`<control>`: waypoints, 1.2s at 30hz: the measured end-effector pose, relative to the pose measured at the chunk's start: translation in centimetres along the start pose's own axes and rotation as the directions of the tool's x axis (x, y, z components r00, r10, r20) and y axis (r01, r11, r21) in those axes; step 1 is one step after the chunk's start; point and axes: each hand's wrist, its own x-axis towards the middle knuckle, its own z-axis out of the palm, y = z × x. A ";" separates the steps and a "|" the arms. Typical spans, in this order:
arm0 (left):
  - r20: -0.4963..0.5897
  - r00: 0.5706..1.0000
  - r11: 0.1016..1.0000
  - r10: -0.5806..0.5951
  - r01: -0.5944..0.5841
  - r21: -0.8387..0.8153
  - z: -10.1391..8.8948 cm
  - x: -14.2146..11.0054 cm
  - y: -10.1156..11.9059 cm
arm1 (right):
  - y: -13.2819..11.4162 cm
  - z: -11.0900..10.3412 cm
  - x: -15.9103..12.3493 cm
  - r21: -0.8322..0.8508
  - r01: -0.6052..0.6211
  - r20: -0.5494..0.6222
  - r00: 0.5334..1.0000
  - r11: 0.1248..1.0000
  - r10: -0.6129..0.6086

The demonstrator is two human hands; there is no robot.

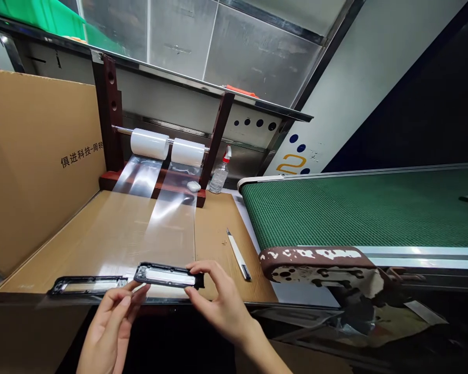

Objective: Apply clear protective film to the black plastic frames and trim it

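My right hand (pixel 222 301) pinches the right end of a long black plastic frame (pixel 167 275) between thumb and fingers. The frame is tilted up at the table's front edge, with a pale shiny strip along its middle. My left hand (pixel 113 322) is at its lower left corner, thumb and fingertips pressed together. Whatever sits between those fingertips is too small to tell. A second black frame (pixel 89 284) lies flat on the left, partly behind my left fingers. Two clear film strips (pixel 171 213) stretch toward me from white film rolls (pixel 150 144).
A white utility knife (pixel 238 254) lies on the cardboard sheet (pixel 214 223) at right. Behind stands a spray bottle (pixel 219 174) beside the dark red roll stand (pixel 218 130). A tall cardboard box (pixel 42 145) borders the left, a green conveyor belt (pixel 335 213) the right.
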 end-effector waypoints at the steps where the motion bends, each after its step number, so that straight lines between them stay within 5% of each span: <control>1: -0.005 1.000 1.000 0.004 -0.004 0.002 0.1 -0.1 0.2 | -0.1 0.0 0.0 -0.004 0.005 -0.007 1.000 1.000 -0.005; 7: -0.040 0.999 1.000 0.001 -0.001 0.010 0.0 -0.2 0.7 | -0.6 -0.1 0.3 -0.039 0.055 0.020 0.998 0.998 -0.054; 23: 0.104 0.994 0.999 -0.029 0.027 0.018 -1.5 0.1 0.3 | -0.8 0.6 0.2 -0.094 0.062 0.096 0.994 0.994 -0.053; 31: -0.034 0.990 0.978 -0.136 0.128 -0.167 -1.7 0.2 0.3 | -0.6 1.0 0.2 -0.100 0.068 0.095 0.994 0.993 -0.058; 36: 0.055 0.986 0.982 -0.155 0.160 -0.100 -0.6 -0.8 -0.1 | -0.2 1.5 0.3 -0.070 0.058 0.109 0.993 0.996 -0.050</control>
